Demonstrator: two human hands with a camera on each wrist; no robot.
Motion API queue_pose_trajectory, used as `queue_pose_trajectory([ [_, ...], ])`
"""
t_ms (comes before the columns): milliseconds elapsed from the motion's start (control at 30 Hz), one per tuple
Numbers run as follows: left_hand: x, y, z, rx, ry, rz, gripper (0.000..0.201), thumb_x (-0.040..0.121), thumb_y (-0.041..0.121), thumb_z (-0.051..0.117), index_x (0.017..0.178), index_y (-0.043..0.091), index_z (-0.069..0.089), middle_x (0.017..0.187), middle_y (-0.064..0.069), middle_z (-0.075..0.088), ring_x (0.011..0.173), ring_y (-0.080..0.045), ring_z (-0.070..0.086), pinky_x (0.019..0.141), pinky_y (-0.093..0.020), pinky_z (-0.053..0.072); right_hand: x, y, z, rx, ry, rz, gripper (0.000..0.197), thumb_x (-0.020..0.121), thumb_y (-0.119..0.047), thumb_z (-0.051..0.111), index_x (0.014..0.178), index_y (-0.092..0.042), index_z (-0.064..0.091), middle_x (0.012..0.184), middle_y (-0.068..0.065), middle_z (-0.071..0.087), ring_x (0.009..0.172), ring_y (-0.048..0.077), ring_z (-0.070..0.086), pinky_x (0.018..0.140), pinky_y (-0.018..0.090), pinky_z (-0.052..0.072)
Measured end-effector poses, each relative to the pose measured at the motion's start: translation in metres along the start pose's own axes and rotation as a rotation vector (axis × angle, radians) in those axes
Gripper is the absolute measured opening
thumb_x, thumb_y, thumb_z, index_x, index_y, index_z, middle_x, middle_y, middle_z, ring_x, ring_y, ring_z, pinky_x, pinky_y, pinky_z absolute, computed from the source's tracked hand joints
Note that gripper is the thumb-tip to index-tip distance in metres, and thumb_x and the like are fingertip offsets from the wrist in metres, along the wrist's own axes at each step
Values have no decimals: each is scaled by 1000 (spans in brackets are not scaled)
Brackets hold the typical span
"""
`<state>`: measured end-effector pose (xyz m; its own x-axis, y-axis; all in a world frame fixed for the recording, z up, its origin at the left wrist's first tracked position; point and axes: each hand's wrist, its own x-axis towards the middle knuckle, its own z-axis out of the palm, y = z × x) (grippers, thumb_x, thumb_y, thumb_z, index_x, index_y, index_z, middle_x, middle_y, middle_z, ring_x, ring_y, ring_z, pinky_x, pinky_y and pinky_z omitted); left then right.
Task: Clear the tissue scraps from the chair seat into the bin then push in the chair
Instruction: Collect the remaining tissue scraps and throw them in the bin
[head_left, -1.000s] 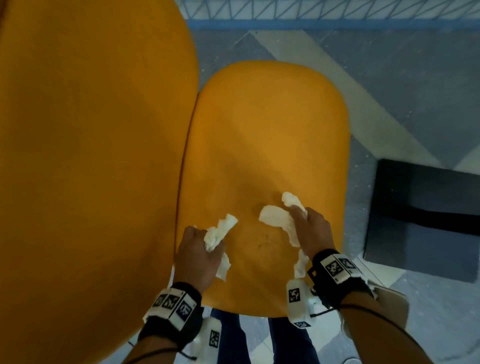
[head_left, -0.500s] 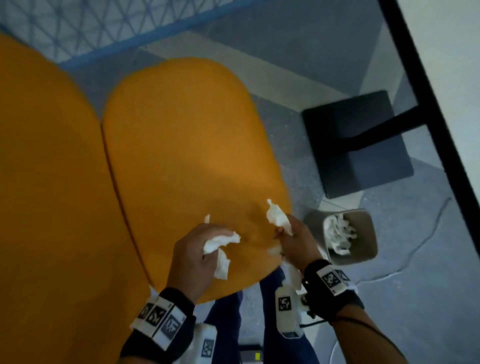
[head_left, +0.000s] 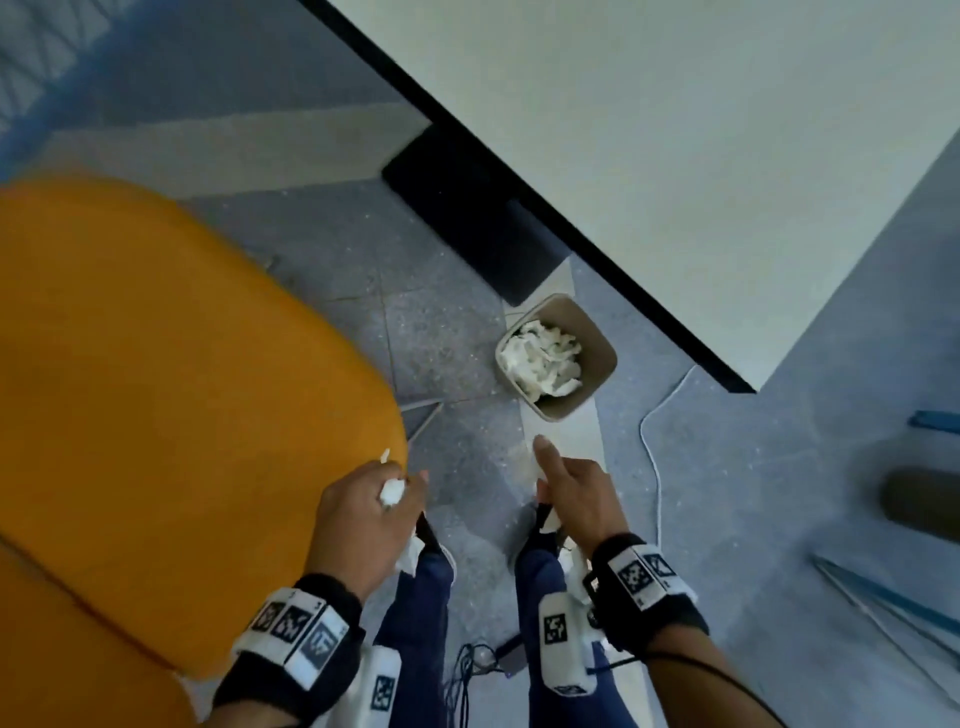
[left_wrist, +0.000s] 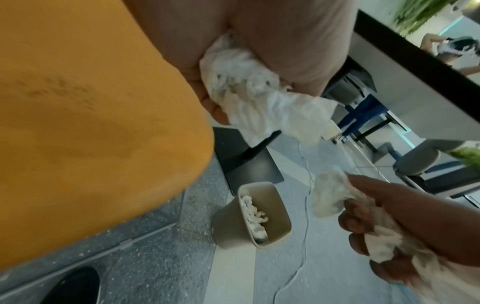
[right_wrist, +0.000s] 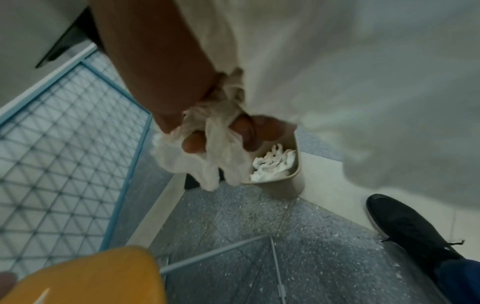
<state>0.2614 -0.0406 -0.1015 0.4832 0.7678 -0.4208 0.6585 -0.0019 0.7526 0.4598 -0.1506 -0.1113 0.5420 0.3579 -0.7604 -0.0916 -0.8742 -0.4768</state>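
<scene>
Both hands have lifted off the chair seat since the earlier frame, each taking its tissue along, and the view has swung right so the bin now sits mid-frame. Orange chair seat (head_left: 171, 395) fills the left side; no scraps are visible on the part in view. Left hand (head_left: 363, 519) is at the seat's front right corner, fingers curled tight around a wad of white tissue scraps (left_wrist: 249, 88), with a tail of tissue hanging below the fist. Right hand (head_left: 576, 499) is over the floor, just short of the bin, index finger pointing out while the other fingers clench a second crumpled tissue bundle (right_wrist: 207, 148). Beige bin (head_left: 597, 338) stands upright on the grey speckled floor (head_left: 457, 332), beyond and slightly right of the right hand, beside the black table base (head_left: 467, 218). Inside the bin lies a heap of crumpled white tissue (head_left: 543, 358), filling much of it. White table top (head_left: 675, 130) with a black edge spans the upper right. A thin white cable (head_left: 654, 447) trails on the floor right of the bin.
</scene>
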Motion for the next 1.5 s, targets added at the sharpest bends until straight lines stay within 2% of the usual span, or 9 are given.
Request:
queue_pose_trajectory([
  [100,11,19,41,41,-57,-30,52,89,25,66,52,14,31,48,3,27,45,-10,24,46,-27,23,14,27,-31,15,25,-1,47,91,-39,53,52,-13,57,62,8,65,66,27,61,71,37,49],
  [267,25,53,112,42,-179,-135,49,87,25,69,49,14,39,46,3,36,44,-10,33,45,-26,28,42,79,-71,97,84,-5,10,78,-24,58,87,-22,59,94,11,64,83,29,62,78,38,54],
  [400,30,75,166,23,-206,-233,48,81,35,76,52,8,48,46,3,47,46,-10,41,49,-27,40,57,106,-102,118,27,-50,27,89,-9,46,102,-26,62,83,11,66,63,22,55,68,31,49],
  [500,39,95,200,129,-225,-228,54,80,43,74,48,12,43,42,6,44,42,-7,38,46,-24,36,75,117,-117,140,40,-57,21,94,-18,46,99,-31,62,65,2,60,55,18,52,64,31,47],
  [667,65,108,244,191,-279,-241,48,83,42,71,51,11,53,46,5,49,43,-9,43,46,-22,36,107,115,-121,324,17,0,18,91,-37,49,90,-26,62,83,8,69,77,24,61,72,31,46],
  [900,132,84,270,259,-415,-201,17,78,35,66,82,20,63,75,1,68,71,-21,63,66,-33,48,167,109,-99,533,10,-41,16,73,-4,45,78,-15,55,71,-5,52,64,12,47,61,26,38],
  [1033,178,60,282,321,-451,-162,20,80,26,63,97,16,59,87,-2,64,79,-20,60,66,-30,47,214,108,-71,438,-2,-85,30,71,5,45,70,-25,48,90,6,58,88,30,58,76,33,45],
  [1200,228,19,301,492,-446,-82,56,57,19,51,113,23,52,122,-12,54,108,-32,55,94,-46,49,268,109,-36,449,53,-53,38,75,8,48,102,-13,63,112,13,63,94,28,60,78,37,54],
  [1500,281,-25,324,649,-487,43,65,78,18,69,137,30,42,139,-13,39,116,-27,51,103,-40,43,325,112,-14,394,51,-58,57,77,1,58,129,-19,55,130,14,58,119,28,56,101,30,44],
])
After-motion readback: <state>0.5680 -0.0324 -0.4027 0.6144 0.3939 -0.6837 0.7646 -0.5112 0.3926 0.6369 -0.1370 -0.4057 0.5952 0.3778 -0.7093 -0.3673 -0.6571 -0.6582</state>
